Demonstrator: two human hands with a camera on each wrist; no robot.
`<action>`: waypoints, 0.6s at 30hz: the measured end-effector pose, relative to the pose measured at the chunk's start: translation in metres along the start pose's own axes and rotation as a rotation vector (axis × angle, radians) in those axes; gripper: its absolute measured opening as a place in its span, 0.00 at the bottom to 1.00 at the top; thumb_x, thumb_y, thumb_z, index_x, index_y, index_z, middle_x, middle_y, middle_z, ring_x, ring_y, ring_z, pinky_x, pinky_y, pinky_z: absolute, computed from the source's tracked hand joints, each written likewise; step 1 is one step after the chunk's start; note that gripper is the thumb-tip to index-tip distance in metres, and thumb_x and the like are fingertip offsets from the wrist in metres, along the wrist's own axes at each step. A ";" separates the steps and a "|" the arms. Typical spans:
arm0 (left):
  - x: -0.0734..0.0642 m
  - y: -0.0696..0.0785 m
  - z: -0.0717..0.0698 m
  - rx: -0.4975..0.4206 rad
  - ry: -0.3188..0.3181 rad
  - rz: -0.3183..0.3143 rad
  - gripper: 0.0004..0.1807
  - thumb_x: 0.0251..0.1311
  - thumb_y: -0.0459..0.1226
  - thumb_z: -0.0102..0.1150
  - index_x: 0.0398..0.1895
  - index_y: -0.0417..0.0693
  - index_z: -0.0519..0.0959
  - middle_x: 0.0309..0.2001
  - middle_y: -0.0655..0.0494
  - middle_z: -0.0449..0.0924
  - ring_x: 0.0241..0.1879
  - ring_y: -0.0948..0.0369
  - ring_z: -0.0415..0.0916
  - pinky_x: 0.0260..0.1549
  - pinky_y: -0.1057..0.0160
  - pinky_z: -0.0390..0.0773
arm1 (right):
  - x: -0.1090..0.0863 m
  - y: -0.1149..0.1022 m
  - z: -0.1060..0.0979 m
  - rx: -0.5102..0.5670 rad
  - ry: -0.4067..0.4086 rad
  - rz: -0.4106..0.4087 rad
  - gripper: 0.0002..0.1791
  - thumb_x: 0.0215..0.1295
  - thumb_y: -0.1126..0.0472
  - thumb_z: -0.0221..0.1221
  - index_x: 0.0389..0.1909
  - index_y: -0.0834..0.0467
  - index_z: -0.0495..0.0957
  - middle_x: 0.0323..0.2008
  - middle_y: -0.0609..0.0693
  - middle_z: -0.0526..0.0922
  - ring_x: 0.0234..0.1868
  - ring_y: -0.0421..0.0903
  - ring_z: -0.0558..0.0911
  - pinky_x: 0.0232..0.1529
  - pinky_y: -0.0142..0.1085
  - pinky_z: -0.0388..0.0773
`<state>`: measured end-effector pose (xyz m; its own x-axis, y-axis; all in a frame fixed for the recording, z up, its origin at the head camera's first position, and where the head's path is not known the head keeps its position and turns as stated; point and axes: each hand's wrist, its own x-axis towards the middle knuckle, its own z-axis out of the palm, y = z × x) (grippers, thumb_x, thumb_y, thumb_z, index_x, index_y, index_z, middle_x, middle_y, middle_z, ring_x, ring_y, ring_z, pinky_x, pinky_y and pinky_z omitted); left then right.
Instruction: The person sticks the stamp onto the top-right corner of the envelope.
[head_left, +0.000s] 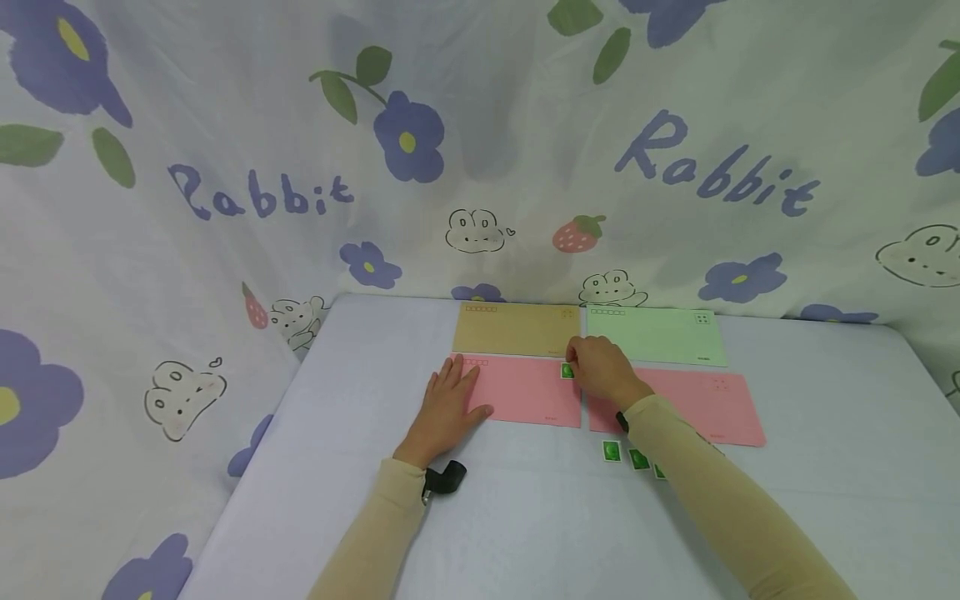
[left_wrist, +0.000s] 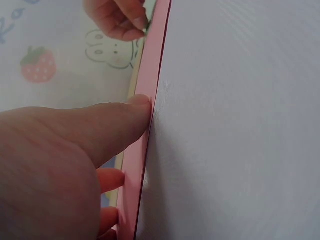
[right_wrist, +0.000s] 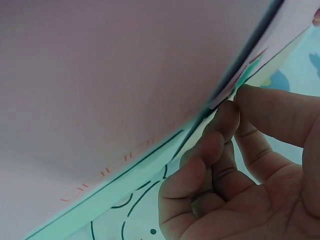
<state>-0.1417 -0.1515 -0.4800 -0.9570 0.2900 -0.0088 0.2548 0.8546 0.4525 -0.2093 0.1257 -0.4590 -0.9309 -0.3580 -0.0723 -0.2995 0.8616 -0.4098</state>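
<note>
My left hand (head_left: 441,417) lies with fingers spread on the left end of a pink envelope (head_left: 525,396). In the left wrist view, the thumb (left_wrist: 120,120) presses near the envelope's edge. At that envelope's upper right corner, my right hand (head_left: 603,368) pinches a small green postage stamp (head_left: 567,371) between thumb and index finger. The stamp's green face (right_wrist: 248,71) shows just past the thumb tip in the right wrist view; how much of it touches the paper I cannot tell. The right forearm passes over a second pink envelope (head_left: 720,408).
Behind the pink envelopes lie a tan envelope (head_left: 517,329) and a light green envelope (head_left: 652,337). Loose stamps (head_left: 612,451) lie in front of the right pink envelope, one partly under the right sleeve. A patterned curtain (head_left: 525,150) hangs behind the white table (head_left: 525,533).
</note>
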 end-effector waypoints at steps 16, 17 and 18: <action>0.000 -0.001 0.000 0.008 -0.002 0.011 0.39 0.67 0.49 0.62 0.74 0.37 0.64 0.78 0.34 0.47 0.78 0.40 0.39 0.74 0.37 0.42 | -0.004 -0.003 -0.003 -0.013 0.037 -0.031 0.04 0.68 0.69 0.57 0.38 0.62 0.80 0.33 0.53 0.83 0.34 0.48 0.80 0.39 0.43 0.82; 0.000 -0.001 0.000 0.010 -0.002 0.012 0.39 0.67 0.49 0.62 0.74 0.37 0.64 0.78 0.34 0.47 0.78 0.40 0.39 0.74 0.37 0.43 | -0.005 -0.003 -0.003 -0.012 0.039 -0.031 0.04 0.68 0.69 0.57 0.38 0.62 0.81 0.33 0.53 0.83 0.34 0.48 0.80 0.39 0.43 0.82; 0.000 -0.002 0.000 0.011 -0.002 0.013 0.39 0.67 0.49 0.62 0.74 0.37 0.64 0.78 0.34 0.47 0.78 0.40 0.39 0.74 0.37 0.43 | -0.005 -0.003 -0.003 -0.012 0.041 -0.032 0.04 0.68 0.69 0.57 0.38 0.62 0.81 0.33 0.53 0.83 0.34 0.48 0.80 0.39 0.43 0.82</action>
<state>-0.1425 -0.1525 -0.4811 -0.9533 0.3019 -0.0050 0.2686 0.8556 0.4425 -0.2047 0.1258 -0.4542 -0.9284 -0.3710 -0.0220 -0.3318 0.8541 -0.4005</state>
